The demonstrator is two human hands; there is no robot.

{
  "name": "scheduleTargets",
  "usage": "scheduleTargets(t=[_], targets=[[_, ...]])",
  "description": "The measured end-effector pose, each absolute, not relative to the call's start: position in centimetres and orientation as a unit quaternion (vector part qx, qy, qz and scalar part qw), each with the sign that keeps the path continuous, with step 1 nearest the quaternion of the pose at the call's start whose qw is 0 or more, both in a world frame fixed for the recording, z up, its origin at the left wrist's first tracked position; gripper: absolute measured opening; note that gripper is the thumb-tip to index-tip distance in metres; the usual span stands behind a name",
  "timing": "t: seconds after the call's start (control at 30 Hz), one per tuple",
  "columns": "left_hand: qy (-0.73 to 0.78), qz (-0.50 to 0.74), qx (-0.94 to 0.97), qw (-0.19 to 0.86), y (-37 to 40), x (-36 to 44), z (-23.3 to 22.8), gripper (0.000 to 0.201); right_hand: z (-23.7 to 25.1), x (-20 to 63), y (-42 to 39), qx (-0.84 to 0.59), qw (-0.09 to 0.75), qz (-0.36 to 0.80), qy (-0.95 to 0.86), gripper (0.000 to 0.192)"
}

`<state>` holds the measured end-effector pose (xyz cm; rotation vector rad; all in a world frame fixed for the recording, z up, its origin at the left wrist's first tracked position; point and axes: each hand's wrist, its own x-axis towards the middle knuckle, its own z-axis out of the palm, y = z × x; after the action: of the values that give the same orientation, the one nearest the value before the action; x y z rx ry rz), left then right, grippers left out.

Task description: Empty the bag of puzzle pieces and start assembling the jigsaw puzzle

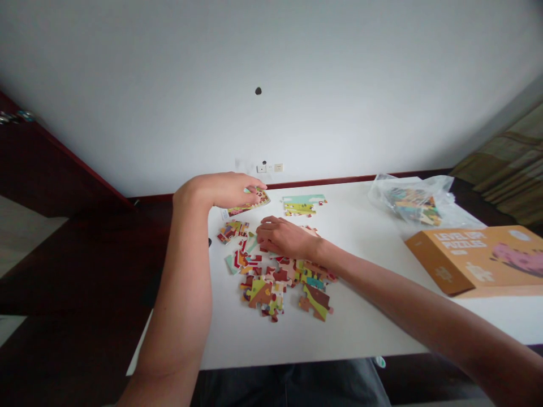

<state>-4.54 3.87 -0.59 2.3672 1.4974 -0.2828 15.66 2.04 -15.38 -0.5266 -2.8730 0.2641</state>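
A joined puzzle section (250,202) is pinched by the left hand (220,189), fingers over its top and thumb hidden beneath, and is held just above the worktop (373,237) at about 11 o'clock of the loose pieces (280,277). The right hand (282,236) is laid palm down on the upper part of that pile, fingers curled and touching the pieces; whether 1 piece is gripped under it cannot be told.

The loose pieces are scattered near the worktop's middle, some interlocked in small clusters, some single. A second joined strip (303,204), with sky blue and green on it, is lying flat at 1 o'clock of the pile, apart from both hands. At 3 o'clock an orange box (479,257) is standing on the worktop, and behind it a clear bag (413,203) of further pieces is set near the far edge. A white wall (297,85) with sockets is seen beyond.

The pieces are judged to be thin card: very light, stiff enough to lift flat, yet easily bent at the tabs. Joined sections are likely to sag or part at the seams if lifted by 1 corner, so support under the middle, or a grip across 2 opposite edges, is advised. Single pieces lie flush and are best taken at an edge or slid to be picked up.
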Motion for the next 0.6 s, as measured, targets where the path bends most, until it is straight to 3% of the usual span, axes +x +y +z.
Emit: scheduleTargets(t=[0.23, 0.6], targets=[[0.534, -0.107, 0.825, 0.153, 3.6, -4.4, -0.2, 0.068, -14.7, 17.5, 3.3, -0.326, 0.043, 0.094, -0.94, 0.033], [0.522, -0.114, 0.825, 0.186, 3.8, -3.9, -0.4, 0.062, -13.4, 17.6, 3.5, -0.384, 0.02, 0.096, -0.918, 0.033]])
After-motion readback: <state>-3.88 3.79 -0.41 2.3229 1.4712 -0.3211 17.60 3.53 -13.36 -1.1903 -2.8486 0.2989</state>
